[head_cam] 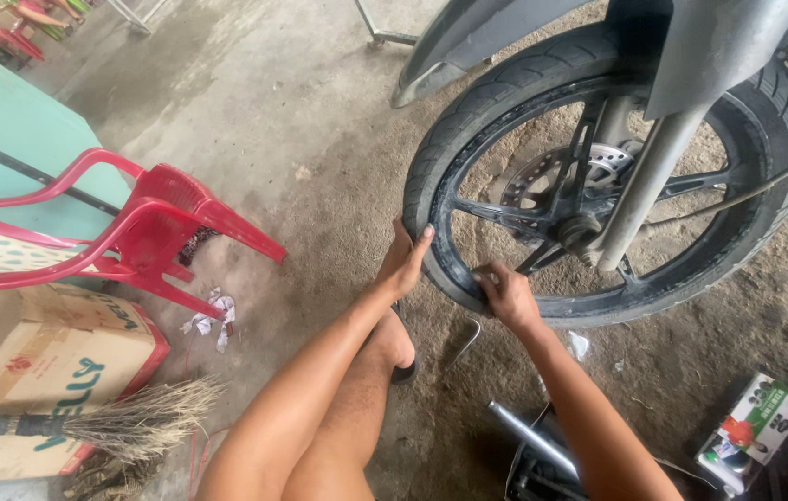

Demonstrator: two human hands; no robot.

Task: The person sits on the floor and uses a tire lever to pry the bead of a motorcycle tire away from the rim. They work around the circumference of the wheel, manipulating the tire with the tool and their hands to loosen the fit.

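A motorcycle front wheel with a black tyre, dark spoked rim and brake disc fills the upper right, held in a grey fork. My left hand lies flat against the tyre's outer left side, fingers up. My right hand grips the lower left of the rim and tyre edge, fingers curled over it. My bare knee and foot in a dark sandal sit just below the wheel.
A red plastic chair lies tipped at left, with a cardboard box and a straw broom below it. A bent metal hook lies on the concrete. A metal tube and a small printed box sit at lower right.
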